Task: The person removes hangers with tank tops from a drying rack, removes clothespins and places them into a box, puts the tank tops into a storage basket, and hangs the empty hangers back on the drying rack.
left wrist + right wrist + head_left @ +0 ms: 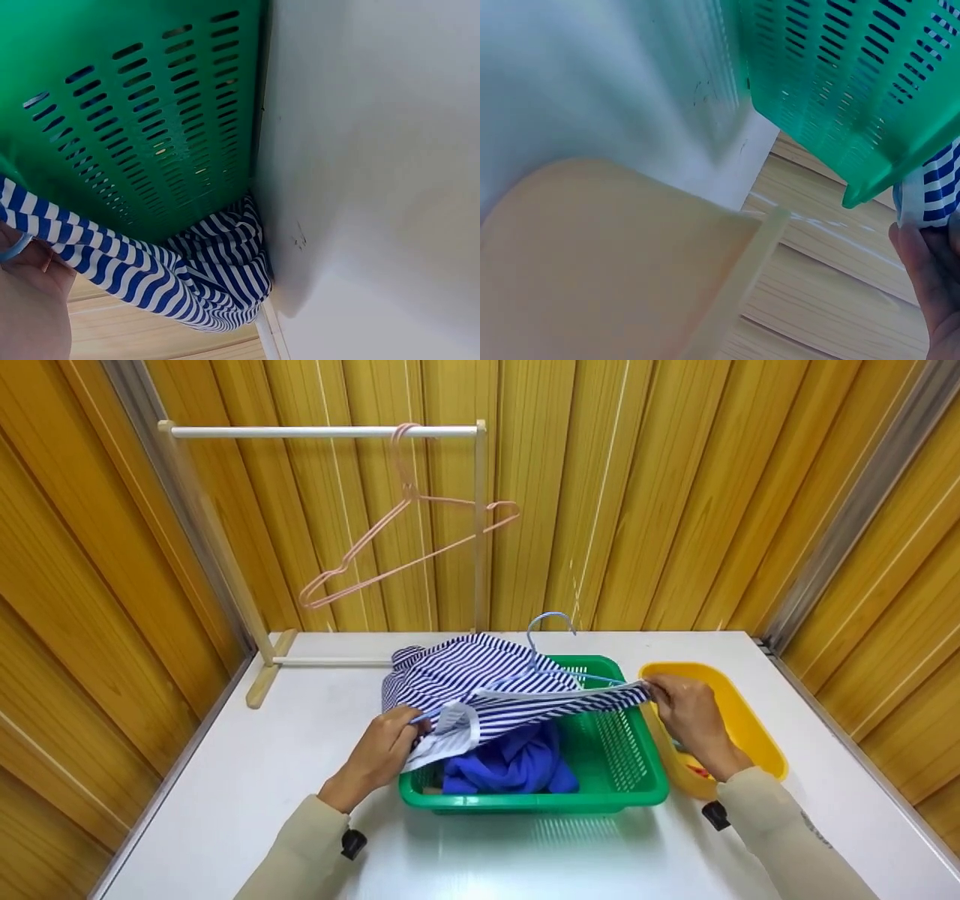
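A navy-and-white striped garment lies over the left and back of a green basket. Through its white-trimmed opening runs a light blue clothes hanger, its hook standing up at the back. My left hand grips the hanger's left end, beside the drooping white trim; in the left wrist view striped cloth passes over these fingers. At the other end, my right hand pinches the garment's edge, with the hanger's right tip hidden there. Blue cloth sits bunched inside the basket under the garment.
At the back left stands a wooden rack with a pink hanger on its rail. A yellow tub with small items inside is right of the basket, under my right forearm. Wood-patterned panels enclose the white table.
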The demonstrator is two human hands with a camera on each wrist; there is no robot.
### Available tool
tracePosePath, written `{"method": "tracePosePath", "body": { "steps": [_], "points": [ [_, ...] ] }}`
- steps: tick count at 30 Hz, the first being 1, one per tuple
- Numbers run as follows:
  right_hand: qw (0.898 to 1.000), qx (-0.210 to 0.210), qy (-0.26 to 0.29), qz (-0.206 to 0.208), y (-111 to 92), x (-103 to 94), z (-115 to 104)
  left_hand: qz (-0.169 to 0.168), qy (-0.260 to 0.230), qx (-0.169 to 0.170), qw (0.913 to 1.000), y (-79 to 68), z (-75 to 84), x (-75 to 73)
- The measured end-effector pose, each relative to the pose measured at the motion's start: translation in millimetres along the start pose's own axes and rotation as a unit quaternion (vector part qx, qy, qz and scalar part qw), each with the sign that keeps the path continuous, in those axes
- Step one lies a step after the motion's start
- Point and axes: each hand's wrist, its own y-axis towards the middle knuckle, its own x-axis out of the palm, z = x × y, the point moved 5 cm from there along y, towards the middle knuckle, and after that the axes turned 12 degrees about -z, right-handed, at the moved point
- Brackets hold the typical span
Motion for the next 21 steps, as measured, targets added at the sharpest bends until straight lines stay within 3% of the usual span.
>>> {"method": "tracePosePath", "body": {
  "steps": [7, 13, 21],
  "points": [
    [1.0, 0.013, -0.023, -0.012, -3.1, 2.5, -3.9, 0.003, 0.004, 0.007, 1.0, -0.2, -0.7, -1.2],
    [0.995, 0.052, -0.039, -0.077, -8.8, 15.5, 0.9, -0.004, -0.007, -0.004, 1.0, -0.8, -1.3, 0.5],
    [0.988, 0.09, -0.001, -0.123, -8.9, 22.0, 12.8, -0.022, 0.002, 0.011, 0.9997, 4.1, 5.9, 5.8]
  ]
}}
